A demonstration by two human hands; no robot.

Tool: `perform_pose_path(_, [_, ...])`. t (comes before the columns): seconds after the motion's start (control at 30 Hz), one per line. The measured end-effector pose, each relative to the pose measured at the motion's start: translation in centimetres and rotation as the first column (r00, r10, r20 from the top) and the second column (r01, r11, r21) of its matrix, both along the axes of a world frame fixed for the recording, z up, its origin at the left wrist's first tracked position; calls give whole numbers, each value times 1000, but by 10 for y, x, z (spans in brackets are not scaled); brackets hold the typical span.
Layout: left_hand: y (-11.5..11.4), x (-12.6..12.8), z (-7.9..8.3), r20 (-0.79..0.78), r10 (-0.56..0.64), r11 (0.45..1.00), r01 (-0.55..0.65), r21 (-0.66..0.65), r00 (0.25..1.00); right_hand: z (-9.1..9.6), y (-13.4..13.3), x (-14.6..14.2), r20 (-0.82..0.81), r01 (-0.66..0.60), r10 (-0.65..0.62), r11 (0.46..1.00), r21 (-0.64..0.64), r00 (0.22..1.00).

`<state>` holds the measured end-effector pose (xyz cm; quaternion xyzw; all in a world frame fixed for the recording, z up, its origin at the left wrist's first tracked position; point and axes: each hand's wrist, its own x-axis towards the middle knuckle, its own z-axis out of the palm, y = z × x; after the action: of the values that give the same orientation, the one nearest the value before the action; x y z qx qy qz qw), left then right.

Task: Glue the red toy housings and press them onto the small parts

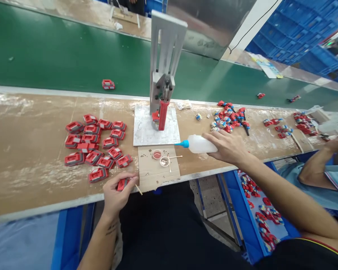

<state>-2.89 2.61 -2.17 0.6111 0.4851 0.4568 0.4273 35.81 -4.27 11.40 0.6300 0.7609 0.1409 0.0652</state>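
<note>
My left hand [118, 192] is closed on a small red plastic part [122, 184] at the table's front edge, with a thin wooden stick [139, 189] poking out beside the fingers. My right hand [225, 146] grips a white squeeze bottle [200, 144] lying sideways, its blue nozzle [183, 143] pointing left toward a cardboard piece [154, 170]. Two small caps [161, 158] with liquid sit on that cardboard. Several red parts [97, 144] lie in a group left of it.
A grey hand press with a red handle [163, 97] stands on a white plate behind the cardboard. A heap of red and blue parts [229, 118] lies to the right. A green conveyor belt [59, 56] runs behind. Another person's arm [318, 165] rests at far right. A blue bin [259, 213] sits below.
</note>
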Motion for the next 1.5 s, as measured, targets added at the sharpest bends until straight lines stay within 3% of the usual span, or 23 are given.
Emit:
perform_pose_path(0.07, [1,-1,-3,48,23,998,-21,-55,999,-32,-7,27,-333,232,-182,966,116,925])
perform_pose_path(0.13, [1,-2,-4,127,46,992,-30,-124,991,-65,-6,46,-671,493,-268,854,167,691])
perform_pose_path(0.23, [0,-1,1,220,106,972,-54,-227,970,-105,7,54,-956,728,-136,677,102,261])
perform_pose_path(0.27, [0,0,4,233,134,965,-73,-253,963,-115,14,54,-985,759,-66,646,77,157])
perform_pose_path(0.33, [-1,2,13,239,174,956,-106,-275,955,-128,28,55,-998,792,39,608,56,41])
perform_pose_path(0.47, [-2,13,36,283,128,973,-65,-220,951,-135,49,66,-998,782,66,621,41,0])
perform_pose_path(0.57, [-4,24,52,359,91,986,-32,-166,929,-130,40,61,-997,750,33,657,77,74])
perform_pose_path(0.63, [-7,31,59,425,81,986,-10,-167,902,-125,16,33,-977,783,73,586,206,202])
perform_pose_path(0.7, [-11,41,66,496,81,978,27,-207,865,-119,-14,-17,-940,829,155,443,342,305])
perform_pose_path(0.73, [-14,47,68,532,74,971,61,-232,843,-115,-29,-48,-935,821,199,450,352,292])
perform_pose_path(0.77, [-17,53,71,570,58,962,107,-252,819,-111,-40,-78,-954,754,226,587,295,198])
perform_pose_path(0.8, [-20,61,74,608,33,951,163,-264,794,-107,-48,-108,-966,623,252,748,227,50])
perform_pose_path(0.83, [-23,68,77,643,-1,938,224,-265,765,-101,-52,-134,-961,475,259,860,183,-99])
perform_pose_path(0.87, [-25,76,80,676,-38,926,280,-252,736,-95,-51,-156,-947,356,248,920,163,-206])
perform_pose_path(0.93, [-30,89,84,718,-101,916,346,-203,688,-83,-40,-183,-914,224,234,961,165,-330])
perform_pose_path(1.03, [-37,97,89,716,-132,938,319,-133,685,-71,-17,-196,-897,228,277,952,206,-345])
perform_pose_path(1.13, [-34,85,94,645,-144,950,288,-124,751,-65,-2,-193,-889,242,304,943,229,-343])
perform_pose_path(1.23, [6,60,105,395,-187,975,220,-38,899,-54,3,-174,-848,304,364,918,256,-385])
perform_pose_path(1.3, [63,47,117,36,-117,989,114,93,992,-46,4,-152,-814,358,420,890,283,-401])
perform_pose_path(1.33, [99,44,123,-194,-35,987,65,148,980,-42,5,-140,-806,380,436,879,287,-401])
perform_pose_path(1.37, [137,44,128,-413,21,985,51,163,911,-40,6,-127,-807,397,439,873,281,-394])
perform_pose_path(1.43, [212,56,133,-516,7,985,82,149,857,-40,10,-107,-822,437,429,864,251,-375])
perform_pose_path(1.5, [273,79,130,-590,-20,987,110,116,807,-45,14,-93,-838,478,418,849,223,-351])
